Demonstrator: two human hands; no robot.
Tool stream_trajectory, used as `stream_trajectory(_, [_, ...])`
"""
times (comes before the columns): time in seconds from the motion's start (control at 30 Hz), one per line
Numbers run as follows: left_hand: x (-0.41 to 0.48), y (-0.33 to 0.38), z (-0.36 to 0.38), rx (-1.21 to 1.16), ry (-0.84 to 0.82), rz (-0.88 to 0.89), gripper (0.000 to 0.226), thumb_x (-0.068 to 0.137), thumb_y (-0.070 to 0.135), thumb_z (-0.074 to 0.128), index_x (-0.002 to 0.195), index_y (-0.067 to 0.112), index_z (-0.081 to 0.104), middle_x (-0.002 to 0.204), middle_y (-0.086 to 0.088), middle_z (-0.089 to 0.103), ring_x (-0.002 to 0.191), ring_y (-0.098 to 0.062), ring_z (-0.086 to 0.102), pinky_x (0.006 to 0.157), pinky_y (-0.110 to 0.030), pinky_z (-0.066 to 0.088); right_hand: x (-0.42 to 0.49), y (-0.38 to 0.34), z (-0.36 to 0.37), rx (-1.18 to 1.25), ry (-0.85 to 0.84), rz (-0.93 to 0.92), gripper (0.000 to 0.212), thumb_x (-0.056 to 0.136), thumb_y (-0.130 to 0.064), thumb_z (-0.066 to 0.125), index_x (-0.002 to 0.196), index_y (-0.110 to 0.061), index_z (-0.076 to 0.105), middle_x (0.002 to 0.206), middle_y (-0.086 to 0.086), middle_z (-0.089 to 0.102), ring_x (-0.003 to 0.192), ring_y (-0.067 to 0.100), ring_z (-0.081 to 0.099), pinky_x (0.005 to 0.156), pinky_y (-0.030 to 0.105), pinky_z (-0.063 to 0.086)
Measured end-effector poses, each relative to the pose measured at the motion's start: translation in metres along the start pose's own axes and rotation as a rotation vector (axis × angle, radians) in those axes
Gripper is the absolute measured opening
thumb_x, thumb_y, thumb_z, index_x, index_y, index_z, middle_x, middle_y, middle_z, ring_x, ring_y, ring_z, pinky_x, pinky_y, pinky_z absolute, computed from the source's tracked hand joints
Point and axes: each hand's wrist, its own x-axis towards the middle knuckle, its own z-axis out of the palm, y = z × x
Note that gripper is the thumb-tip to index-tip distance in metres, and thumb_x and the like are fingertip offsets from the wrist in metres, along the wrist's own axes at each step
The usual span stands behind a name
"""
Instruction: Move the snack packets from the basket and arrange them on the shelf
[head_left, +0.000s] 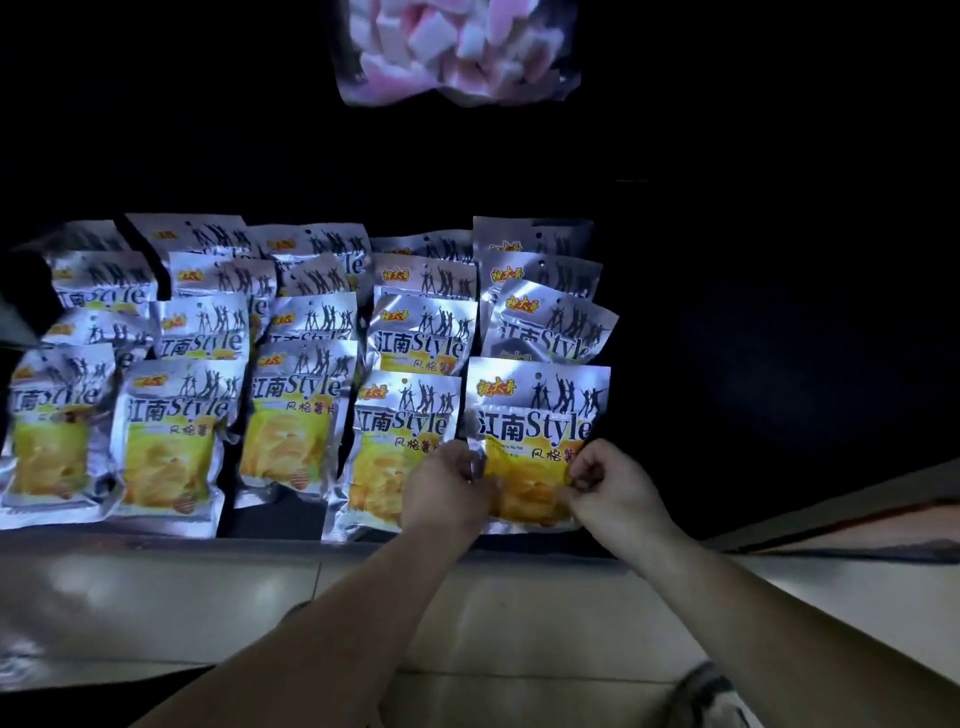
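Packet-holding is the work of both hands in the head view. The left hand (448, 488) has its fingers curled onto the left edge of one snack packet (535, 415), and the right hand (612, 492) pinches the lower right edge of the same packet, thumb against bent fingers. The hands are apart, with the packet's yellow window between them, and both forearms reach up from the bottom of the view.

This snack packet stands at the front of the rightmost column on the shelf (280, 530), close to the front lip. It leans back against the packet behind it. Its left edge is just beside the front packet of the next column, which the left hand partly covers.

The other snack packets (306, 405) are silver with a yellow window and dark dancing figures across the top. They stand in five columns running from front to back, each one overlapping the one behind. Four can be counted in each column, the held one included, so twenty in all. The rearmost show only their top strips, so more may be hidden behind them; that cannot be told.

One bag of pink and white sweets (457, 47) shows at the top edge, above the rows and well apart from them, in the dark.

Below the shelf lip lies a pale tiled floor (519, 613), under both forearms
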Motion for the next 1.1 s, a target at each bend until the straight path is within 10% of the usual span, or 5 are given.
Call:
stream_trajectory(0.27, [-0.015, -0.019, 0.025, 0.045, 0.047, 0.182, 0.034, 0.08, 0.025, 0.075, 0.104, 0.029, 0.051, 0.104, 0.005, 0.055, 0.084, -0.018, 0.061, 0.064, -0.032, 0.049, 0.004, 0.015, 0.01, -0.007, 0.049, -0.057, 0.029, 0.087, -0.006, 0.072, 0.085, -0.026, 0.052, 0.102, 0.0, 0.06, 0.07, 0.003, 0.058, 0.046, 0.011, 0.04])
stream_trajectory(0.7, [-0.023, -0.042, 0.04, 0.024, -0.18, 0.228, 0.073, 0.071, 0.051, 0.08, 0.135, 0.051, 0.047, 0.117, 0.012, 0.046, 0.103, -0.012, 0.062, 0.086, -0.033, 0.055, 0.002, 0.011, -0.011, -0.21, 0.054, -0.09, 0.027, 0.081, -0.049, 0.08, 0.097, -0.035, 0.063, 0.106, -0.007, 0.052, 0.087, 0.01, 0.058, 0.074, 0.033, 0.053])
stream_trajectory(1.1, [-0.017, -0.053, 0.032, -0.049, -0.01, 0.239, 0.032, 0.082, 0.035, 0.078, 0.107, 0.039, 0.059, 0.098, 0.01, 0.052, 0.08, -0.008, 0.062, 0.067, -0.026, 0.051, -0.013, -0.003, -0.003, -0.515, -0.034, -0.312, 0.042, 0.09, -0.058, 0.063, 0.129, -0.043, 0.059, 0.105, -0.018, 0.046, 0.098, 0.011, 0.06, 0.076, 0.031, 0.053])
